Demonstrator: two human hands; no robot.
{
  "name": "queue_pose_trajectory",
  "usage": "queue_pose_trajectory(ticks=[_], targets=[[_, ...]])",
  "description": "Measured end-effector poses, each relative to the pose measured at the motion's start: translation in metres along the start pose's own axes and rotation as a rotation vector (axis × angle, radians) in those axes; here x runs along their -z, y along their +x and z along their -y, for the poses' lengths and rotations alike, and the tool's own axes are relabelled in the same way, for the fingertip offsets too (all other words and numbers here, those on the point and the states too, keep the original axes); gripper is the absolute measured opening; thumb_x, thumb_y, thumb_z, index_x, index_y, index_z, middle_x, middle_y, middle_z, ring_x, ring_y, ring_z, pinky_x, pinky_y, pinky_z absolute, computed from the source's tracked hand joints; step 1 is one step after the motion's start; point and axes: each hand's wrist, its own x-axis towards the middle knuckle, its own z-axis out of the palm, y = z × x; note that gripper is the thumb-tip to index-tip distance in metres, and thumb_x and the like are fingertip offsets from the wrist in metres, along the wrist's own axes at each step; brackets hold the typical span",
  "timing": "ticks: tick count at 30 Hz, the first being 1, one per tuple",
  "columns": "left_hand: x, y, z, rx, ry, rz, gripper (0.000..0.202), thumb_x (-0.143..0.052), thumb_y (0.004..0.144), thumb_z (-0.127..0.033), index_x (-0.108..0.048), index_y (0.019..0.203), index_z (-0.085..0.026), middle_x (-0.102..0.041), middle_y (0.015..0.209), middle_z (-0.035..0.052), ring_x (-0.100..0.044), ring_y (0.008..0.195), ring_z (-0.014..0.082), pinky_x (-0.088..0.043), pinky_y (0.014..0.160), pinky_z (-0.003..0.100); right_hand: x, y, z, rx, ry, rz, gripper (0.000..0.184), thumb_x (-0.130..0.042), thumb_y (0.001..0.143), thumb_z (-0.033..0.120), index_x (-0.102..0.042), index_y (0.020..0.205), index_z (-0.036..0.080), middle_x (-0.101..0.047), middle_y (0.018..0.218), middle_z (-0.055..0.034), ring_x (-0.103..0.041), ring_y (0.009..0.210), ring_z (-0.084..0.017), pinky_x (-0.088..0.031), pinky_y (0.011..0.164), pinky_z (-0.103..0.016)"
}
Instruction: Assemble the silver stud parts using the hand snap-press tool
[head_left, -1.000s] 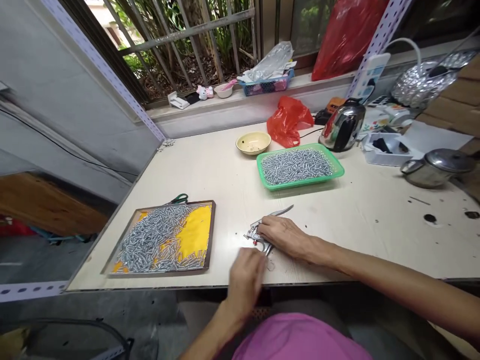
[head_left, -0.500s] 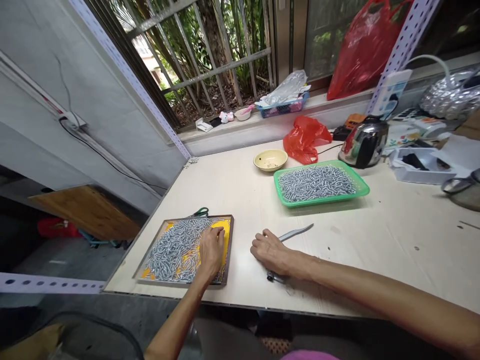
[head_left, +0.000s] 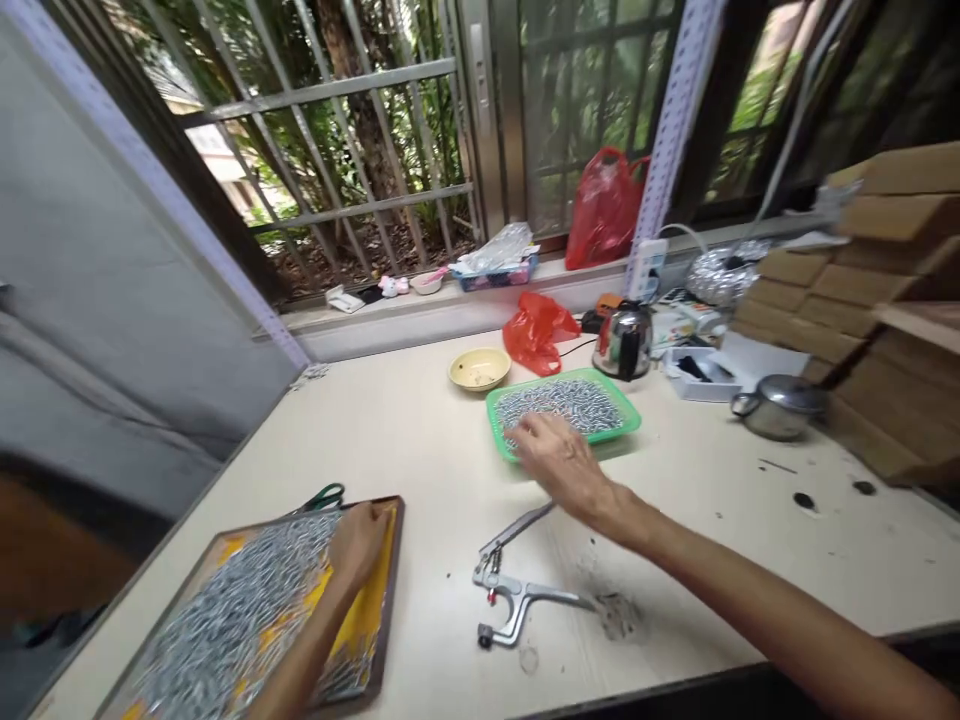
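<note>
My left hand (head_left: 358, 541) is at the far right part of a shallow brown-rimmed tray (head_left: 391, 590) with a yellow bottom. Its fingers are curled together, and what they hold, if anything, is hidden. Small silvery metal pins (head_left: 247, 610) are heaped in that tray. My right hand (head_left: 559, 462) hovers over the near edge of a green plastic basket (head_left: 628, 422), fingers loosely bent and apart, slightly blurred, with nothing visible in them. More of the same metal pieces (head_left: 574, 402) fill the basket. Between my hands, metal hand-press pliers (head_left: 517, 592) lie loose on the table.
Green-handled scissors (head_left: 328, 496) lie behind the tray. A cream bowl (head_left: 480, 370), a red plastic bag (head_left: 536, 330) and a kettle (head_left: 624, 340) stand toward the window. At right are a glass pot (head_left: 780, 408) and stacked cardboard boxes (head_left: 885, 300).
My right hand has lifted off the pliers and moved forward to the green basket. My left hand stays at the tray. The view has swung to the right.
</note>
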Motion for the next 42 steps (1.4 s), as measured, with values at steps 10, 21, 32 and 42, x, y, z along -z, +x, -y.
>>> queue_pose_trajectory(ticks=[10, 21, 32, 42], targets=[[0.022, -0.022, 0.004, -0.106, -0.371, 0.045, 0.024, -0.058, 0.066, -0.043, -0.058, 0.060, -0.020, -0.057, 0.053, 0.0010, -0.056, 0.056, 0.0203, -0.038, 0.054, 0.027, -0.019, -0.120, 0.033, 0.053, 0.338, 0.475, 0.008, -0.054, 0.089, 0.022, -0.057, 0.096, 0.018, -0.056, 0.099, -0.0050, -0.052, 0.094, -0.020, -0.039, 0.083, -0.032], [-0.022, -0.144, -0.047, 0.048, -0.918, 0.628, 0.044, -0.074, 0.055, -0.049, -0.063, 0.073, -0.011, -0.050, 0.049, -0.0047, -0.038, 0.042, 0.0054, -0.029, 0.041, 0.019, -0.035, -0.122, 0.029, 0.069, 0.248, 0.561, 0.026, -0.033, 0.089, 0.002, -0.053, 0.097, 0.016, -0.052, 0.100, -0.0074, -0.048, 0.084, -0.017, -0.037, 0.073, -0.028], [-0.030, -0.131, -0.054, -0.031, -0.670, 0.632, 0.036, -0.066, 0.062, -0.049, -0.061, 0.067, -0.013, -0.038, 0.039, -0.0083, -0.027, 0.035, 0.0049, -0.019, 0.036, 0.020, -0.052, -0.124, 0.029, 0.059, 0.196, 0.566, 0.021, -0.036, 0.090, 0.007, -0.054, 0.098, 0.017, -0.052, 0.100, -0.0082, -0.050, 0.081, -0.018, -0.037, 0.068, -0.030], [-0.022, -0.119, -0.058, -0.084, -0.431, 0.741, 0.027, -0.063, 0.059, -0.043, -0.055, 0.055, -0.017, -0.036, 0.037, -0.0079, -0.031, 0.035, 0.0067, -0.022, 0.037, 0.021, -0.041, -0.120, 0.033, 0.080, 0.203, 0.559, 0.018, -0.039, 0.089, 0.006, -0.053, 0.097, 0.016, -0.053, 0.100, -0.0077, -0.050, 0.081, -0.018, -0.036, 0.066, -0.029]])
